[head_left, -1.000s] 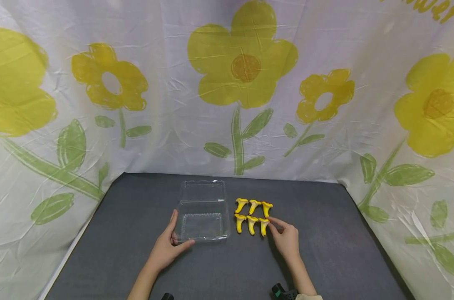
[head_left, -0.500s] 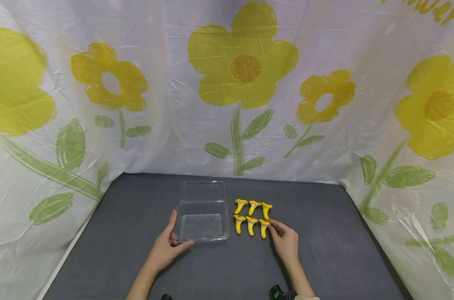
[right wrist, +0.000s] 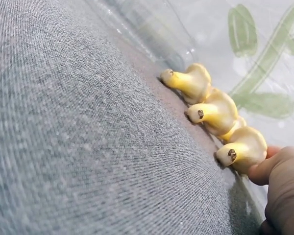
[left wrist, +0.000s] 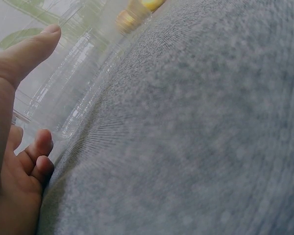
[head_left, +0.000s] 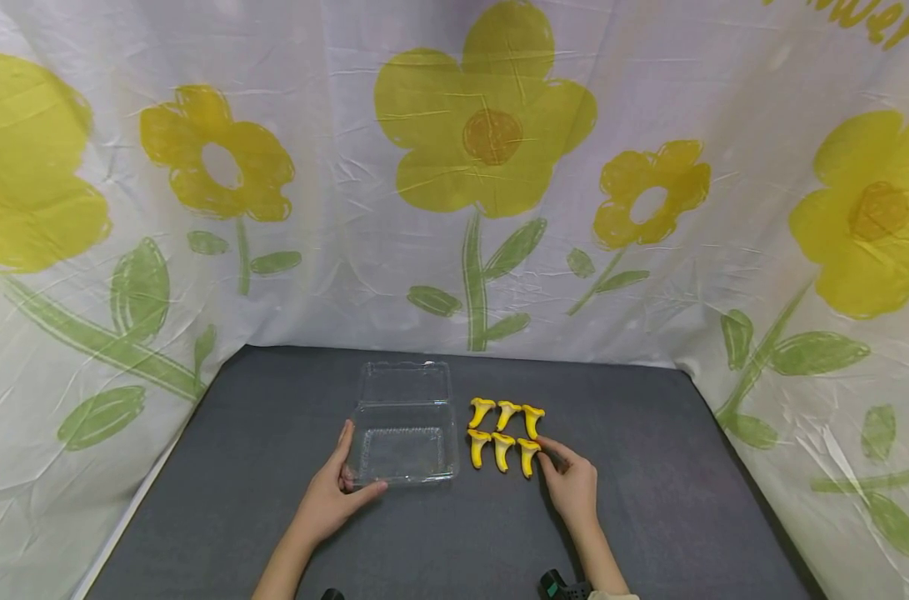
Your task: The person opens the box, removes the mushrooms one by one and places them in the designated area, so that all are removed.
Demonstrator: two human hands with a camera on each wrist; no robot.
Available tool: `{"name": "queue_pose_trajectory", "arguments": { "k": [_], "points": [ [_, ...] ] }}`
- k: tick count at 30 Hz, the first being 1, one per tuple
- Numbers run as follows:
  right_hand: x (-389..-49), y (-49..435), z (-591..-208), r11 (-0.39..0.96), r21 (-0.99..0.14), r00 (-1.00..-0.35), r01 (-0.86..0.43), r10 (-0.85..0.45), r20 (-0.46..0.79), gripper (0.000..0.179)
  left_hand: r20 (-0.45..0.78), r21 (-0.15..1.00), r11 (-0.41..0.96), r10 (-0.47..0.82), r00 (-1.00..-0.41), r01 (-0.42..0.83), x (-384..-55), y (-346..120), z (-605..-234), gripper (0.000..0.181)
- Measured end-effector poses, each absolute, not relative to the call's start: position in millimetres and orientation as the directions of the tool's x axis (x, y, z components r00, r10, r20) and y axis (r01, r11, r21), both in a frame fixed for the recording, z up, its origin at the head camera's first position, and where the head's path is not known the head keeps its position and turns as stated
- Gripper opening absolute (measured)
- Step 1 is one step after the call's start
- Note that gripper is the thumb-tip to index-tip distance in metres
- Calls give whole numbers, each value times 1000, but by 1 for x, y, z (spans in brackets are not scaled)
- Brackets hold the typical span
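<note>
Yellow, trumpet-shaped mushrooms lie in two short rows on the dark table, right of a lidded clear plastic box (head_left: 405, 481) whose lid stands open at the back. My left hand (head_left: 332, 497) holds the box's near left corner, the thumb along its front and the index finger along its left side; in the left wrist view, the other fingers curl near its base. My right hand (head_left: 572, 486) pinches the cap edge of the nearest right mushroom (head_left: 529, 458) between thumb and index finger. In the right wrist view, that mushroom (right wrist: 247, 147) lies on its side, its dark-tipped stem toward me.
The grey-black table (head_left: 454, 550) ends at a white curtain (head_left: 334, 275) with printed yellow flowers. A second row of mushrooms (head_left: 509, 412) lies just behind the front one. A black device (head_left: 562, 586) sits at my right wrist.
The pinched mushroom has shifted very slightly toward me, along with my right hand. My left hand and the box stay where they were.
</note>
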State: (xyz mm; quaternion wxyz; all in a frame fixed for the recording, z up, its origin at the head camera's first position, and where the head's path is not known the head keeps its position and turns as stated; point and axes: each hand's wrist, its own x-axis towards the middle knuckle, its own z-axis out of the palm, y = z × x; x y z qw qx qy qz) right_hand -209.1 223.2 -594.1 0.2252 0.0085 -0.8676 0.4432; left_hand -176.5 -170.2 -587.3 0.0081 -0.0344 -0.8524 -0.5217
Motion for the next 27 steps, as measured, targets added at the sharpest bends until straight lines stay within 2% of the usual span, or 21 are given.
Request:
{"name": "queue_pose_trajectory", "arguments": {
  "k": [21, 27],
  "points": [
    [-210, 223, -594, 597, -779, -890, -192, 228, 394, 35, 16, 890, 456, 12, -1000, 20, -174, -173, -585, 121],
    [-208, 224, -592, 563, -813, -899, -144, 269, 346, 32, 19, 913, 406, 36, -999, 32, -175, -173, -585, 121]
  ]
}}
